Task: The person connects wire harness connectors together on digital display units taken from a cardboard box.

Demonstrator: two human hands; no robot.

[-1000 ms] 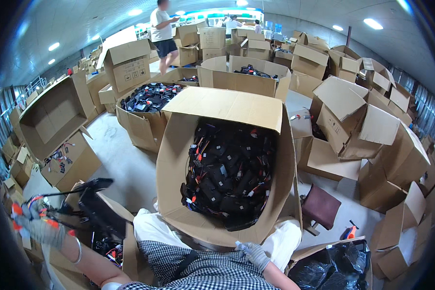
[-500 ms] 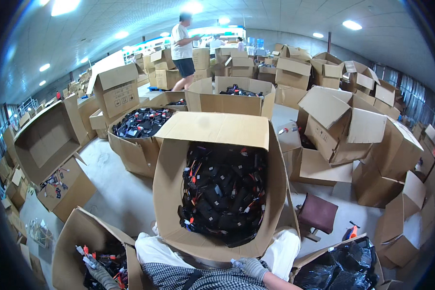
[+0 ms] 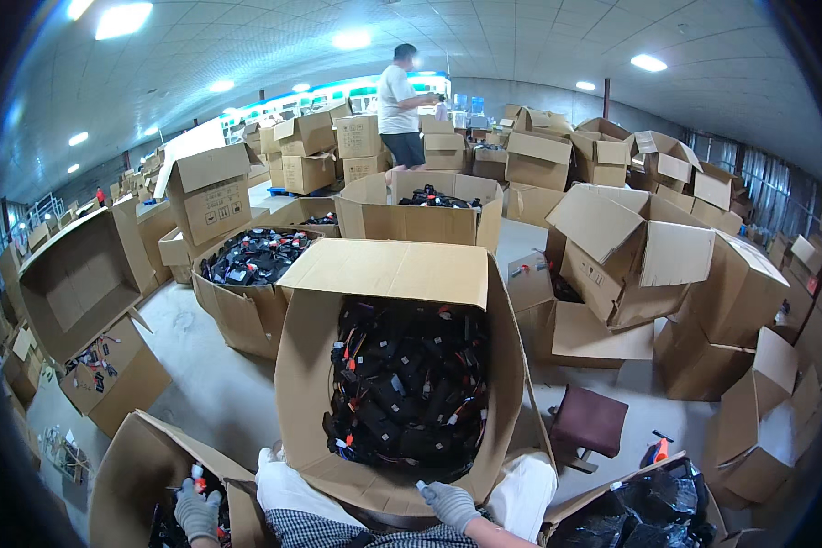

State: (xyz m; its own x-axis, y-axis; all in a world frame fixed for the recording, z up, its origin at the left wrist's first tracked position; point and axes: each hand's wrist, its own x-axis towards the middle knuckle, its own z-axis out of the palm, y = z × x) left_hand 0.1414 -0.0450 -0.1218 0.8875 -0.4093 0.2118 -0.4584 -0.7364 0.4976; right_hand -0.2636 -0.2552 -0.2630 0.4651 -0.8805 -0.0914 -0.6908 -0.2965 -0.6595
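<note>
A large open cardboard box [image 3: 306, 384] stands in front of me, full of black parts with red and white wires [image 3: 406, 388]. My right hand [image 3: 449, 504], in a grey glove, rests on the box's near rim with its fingers curled over the edge. My left hand [image 3: 196, 507], also gloved, reaches into a second open cardboard box [image 3: 128, 475] at my lower left and grips a small part with a red tip [image 3: 194, 475]. My knees in white cloth press against the big box.
Several open cardboard boxes surround me, some holding the same black parts [image 3: 256, 256]. A dark red stool [image 3: 589, 422] stands to the right. A black plastic bag [image 3: 639, 511] lies at the lower right. A person in a white shirt [image 3: 400, 105] stands far back among boxes.
My head has tilted up, showing more of the ceiling. My left hand came down from holding a part out at the far left into the lower-left box. My right hand stayed on the rim.
</note>
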